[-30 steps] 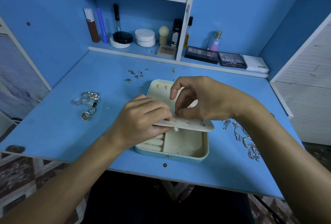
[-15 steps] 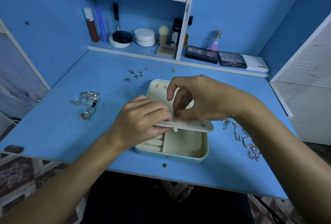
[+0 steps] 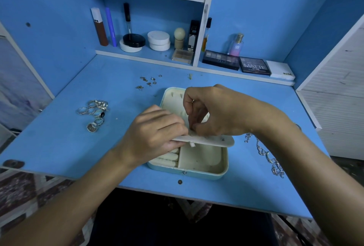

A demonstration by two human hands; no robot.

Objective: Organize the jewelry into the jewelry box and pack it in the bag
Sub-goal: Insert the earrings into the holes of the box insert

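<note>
The earring panel (image 3: 208, 140) is gripped at its left end by the left hand (image 3: 155, 137) over the open jewelry box (image 3: 197, 169) at the desk's (image 3: 59, 147) front. The right hand's (image 3: 216, 114) fingertips are pinched at the panel, probably on a stud, item hidden. If tilted, the panel could shed studs; rings (image 3: 95, 112) and chains (image 3: 269, 155) remain unpacked.

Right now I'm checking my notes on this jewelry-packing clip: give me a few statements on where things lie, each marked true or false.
1. The rings lie on the desk, left of the jewelry box. True.
2. The necklaces are inside the box. False: they lie on the desk, right of it.
3. The left hand holds the box's cream insert panel. True.
4. The small earrings sit on the shelf. False: they lie on the desk behind the box.
</note>
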